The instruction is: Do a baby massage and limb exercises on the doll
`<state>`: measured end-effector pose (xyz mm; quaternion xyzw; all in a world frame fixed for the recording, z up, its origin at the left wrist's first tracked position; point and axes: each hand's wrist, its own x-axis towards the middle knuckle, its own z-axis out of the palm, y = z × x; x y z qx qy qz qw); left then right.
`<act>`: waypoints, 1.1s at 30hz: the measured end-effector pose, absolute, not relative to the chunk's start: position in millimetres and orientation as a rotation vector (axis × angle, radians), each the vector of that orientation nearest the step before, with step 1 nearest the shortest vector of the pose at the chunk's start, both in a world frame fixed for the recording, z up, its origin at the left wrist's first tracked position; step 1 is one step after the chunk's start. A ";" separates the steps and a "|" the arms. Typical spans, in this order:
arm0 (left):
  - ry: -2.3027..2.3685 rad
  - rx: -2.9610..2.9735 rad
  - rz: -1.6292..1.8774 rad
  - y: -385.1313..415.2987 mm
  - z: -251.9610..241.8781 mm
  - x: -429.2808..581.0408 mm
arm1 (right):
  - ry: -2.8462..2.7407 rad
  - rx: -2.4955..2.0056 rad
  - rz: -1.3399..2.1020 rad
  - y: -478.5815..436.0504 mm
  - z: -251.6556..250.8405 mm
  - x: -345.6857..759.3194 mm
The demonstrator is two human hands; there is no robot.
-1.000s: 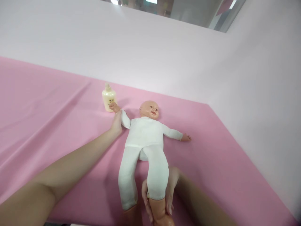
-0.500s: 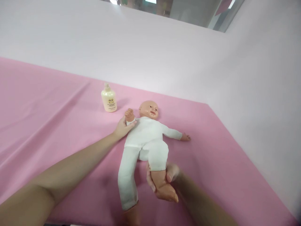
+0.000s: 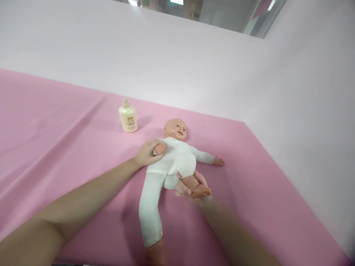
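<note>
A baby doll (image 3: 155, 207) with a white cloth body lies on its back on the pink sheet, its head away from me. My left hand (image 3: 146, 152) is wrapped round the doll's arm on the left, and the small doll hand shows beside my thumb, over the chest. My right hand (image 3: 184, 188) grips the lower leg on the right, partly hidden behind it. That leg is bent, its knee raised towards the belly. The other leg is stretched towards me, and the other arm lies out to the right.
A cream-coloured pump bottle (image 3: 128, 119) with a printed label stands to the left of the doll's head. The pink sheet (image 3: 69, 125) covers the table, which meets white walls (image 3: 166, 66) at the back and right. A window (image 3: 216, 16) is set in the back wall.
My right hand has pushed the doll's leg up towards its belly, bending it further. The doll's arm in my left hand has come inward and down onto the chest.
</note>
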<state>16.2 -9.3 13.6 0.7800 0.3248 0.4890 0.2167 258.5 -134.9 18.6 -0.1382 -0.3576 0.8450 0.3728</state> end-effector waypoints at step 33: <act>0.918 1.087 1.671 11.5 2.9 17.0 | -1.477 0.050 3.034 -128.5 3.0 257.7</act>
